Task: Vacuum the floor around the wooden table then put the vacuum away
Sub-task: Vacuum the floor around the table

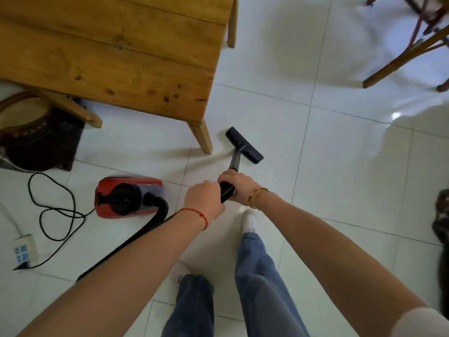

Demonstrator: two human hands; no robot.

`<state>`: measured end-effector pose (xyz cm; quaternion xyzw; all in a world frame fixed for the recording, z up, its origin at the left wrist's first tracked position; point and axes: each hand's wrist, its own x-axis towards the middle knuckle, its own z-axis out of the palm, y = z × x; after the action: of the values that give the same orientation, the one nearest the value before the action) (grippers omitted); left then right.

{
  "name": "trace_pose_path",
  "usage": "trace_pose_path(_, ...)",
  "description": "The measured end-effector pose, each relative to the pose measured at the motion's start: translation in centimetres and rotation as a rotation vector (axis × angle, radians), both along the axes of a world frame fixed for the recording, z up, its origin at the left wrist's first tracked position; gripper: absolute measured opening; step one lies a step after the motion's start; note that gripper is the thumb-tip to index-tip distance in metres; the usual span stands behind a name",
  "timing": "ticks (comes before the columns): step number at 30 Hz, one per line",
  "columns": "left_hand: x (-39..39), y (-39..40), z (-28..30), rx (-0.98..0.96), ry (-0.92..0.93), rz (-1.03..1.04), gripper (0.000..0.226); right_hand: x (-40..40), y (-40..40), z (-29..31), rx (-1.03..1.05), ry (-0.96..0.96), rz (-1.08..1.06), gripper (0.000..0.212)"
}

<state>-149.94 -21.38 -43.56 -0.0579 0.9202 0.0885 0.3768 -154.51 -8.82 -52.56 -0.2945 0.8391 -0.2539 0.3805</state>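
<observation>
Both hands' fingers (pixel 224 177) wrapping vacuum wand (pixel 235 161)

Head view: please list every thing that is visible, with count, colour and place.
table: one, wooden, upper left
vacuum: one, red and black, on floor left of hands
hose: one, black, from vacuum toward the hands
wand: one, dark, gripped by both hands
nozzle: one, black, on floor beside table leg
cord: one, black, looped at left
power strip: one, white, far left
chair: one, wooden, upper right
floor: white tiles
left hand: on wand
right hand: on wand
</observation>
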Motion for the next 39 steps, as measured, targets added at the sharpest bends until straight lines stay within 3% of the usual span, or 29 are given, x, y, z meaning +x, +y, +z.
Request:
trace_pose_path(11, -16.7, 7.1, -4.0, 0.037, 0.098, 0.142, 0.026, -18.6, 6.6, -2.4, 0.109, 0.097, 0.052, 0.029)
trace_pose_path(17, -20.3, 9.5, -4.3, 0.041, 0.117, 0.129, 0.027, -22.4, 8.8, -2.5, 0.143, 0.116, 0.025, 0.030)
trace_pose_path(25, -15.7, 7.1, -2.4, 0.017, 0.091, 0.141, 0.028, -17.3, 6.1, -0.9, 0.108, 0.063, 0.024, 0.028)
trace_pose_path(39, 1.6, -0.8, 2.4, -0.074, 0.032, 0.043, 0.032, 1.2, -2.3, 2.6, 0.060, -0.023, 0.018, 0.029)
